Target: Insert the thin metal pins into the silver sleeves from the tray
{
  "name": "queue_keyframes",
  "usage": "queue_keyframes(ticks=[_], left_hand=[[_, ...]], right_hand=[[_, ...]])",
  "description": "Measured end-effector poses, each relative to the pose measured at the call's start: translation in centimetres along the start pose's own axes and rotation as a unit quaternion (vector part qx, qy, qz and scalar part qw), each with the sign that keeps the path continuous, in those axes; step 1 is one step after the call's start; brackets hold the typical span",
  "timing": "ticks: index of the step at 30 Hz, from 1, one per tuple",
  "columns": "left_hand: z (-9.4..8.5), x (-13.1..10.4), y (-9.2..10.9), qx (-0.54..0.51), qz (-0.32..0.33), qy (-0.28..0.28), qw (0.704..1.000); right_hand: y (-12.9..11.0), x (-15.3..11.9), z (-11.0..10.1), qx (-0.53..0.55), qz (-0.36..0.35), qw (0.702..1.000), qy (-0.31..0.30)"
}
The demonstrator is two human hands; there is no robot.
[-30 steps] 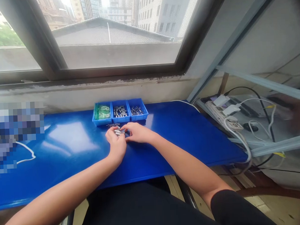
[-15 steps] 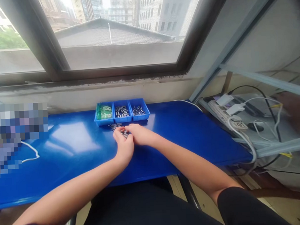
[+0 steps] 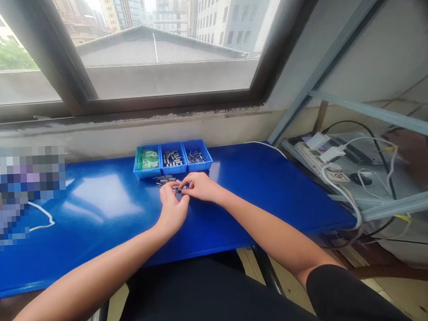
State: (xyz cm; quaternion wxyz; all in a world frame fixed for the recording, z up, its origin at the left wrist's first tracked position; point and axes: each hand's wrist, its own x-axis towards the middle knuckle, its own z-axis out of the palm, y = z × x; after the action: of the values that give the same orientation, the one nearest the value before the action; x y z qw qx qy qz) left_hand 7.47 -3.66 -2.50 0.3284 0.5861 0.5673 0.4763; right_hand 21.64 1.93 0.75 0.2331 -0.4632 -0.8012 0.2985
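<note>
My left hand [image 3: 174, 207] is curled above the table, its thumb and fingers around a small dark and silver metal piece [image 3: 179, 189]. From the right, my right hand [image 3: 201, 186] meets it, fingertips pinched at the same piece. Fingers partly cover it, so its exact kind is unclear. Just beyond the hands, a loose pile of small metal cylinders and pins [image 3: 164, 179] lies on the blue table [image 3: 237, 216]. Behind the pile stand three joined blue bins [image 3: 174, 170].
The left bin holds a green bag [image 3: 148, 158] with pale pieces; the middle one has short metal cylinders [image 3: 173, 158], the right one thin metal pins [image 3: 196, 156]. A power strip [image 3: 324, 163] with white chargers and cables sits on a rack at right. A white cable [image 3: 42, 213] lies at left.
My hands have drawn slightly apart, and the left thumb has opened away from the right fingers. More of the pile shows beyond them. The view has shifted slightly.
</note>
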Motion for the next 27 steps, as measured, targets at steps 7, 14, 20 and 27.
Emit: queue_keyframes(ticks=[7, 14, 20, 27], left_hand=[[-1.3, 1.7, 0.4, 0.009, 0.036, -0.043, 0.998], [-1.1, 1.8, -0.3, 0.082, 0.075, -0.077, 0.991], [-0.8, 2.0, -0.4, 0.116, 0.062, -0.072, 0.989], [-1.3, 1.7, 0.0, 0.190, 0.140, -0.113, 0.965]], right_hand=[[0.4, 0.0, -0.1, -0.051, -0.047, 0.997, 0.027], [0.2, -0.1, 0.2, -0.066, -0.037, 0.997, 0.020], [0.5, 0.0, 0.4, -0.067, -0.028, 0.997, 0.018], [0.5, -0.1, 0.7, -0.075, -0.027, 0.997, 0.010]])
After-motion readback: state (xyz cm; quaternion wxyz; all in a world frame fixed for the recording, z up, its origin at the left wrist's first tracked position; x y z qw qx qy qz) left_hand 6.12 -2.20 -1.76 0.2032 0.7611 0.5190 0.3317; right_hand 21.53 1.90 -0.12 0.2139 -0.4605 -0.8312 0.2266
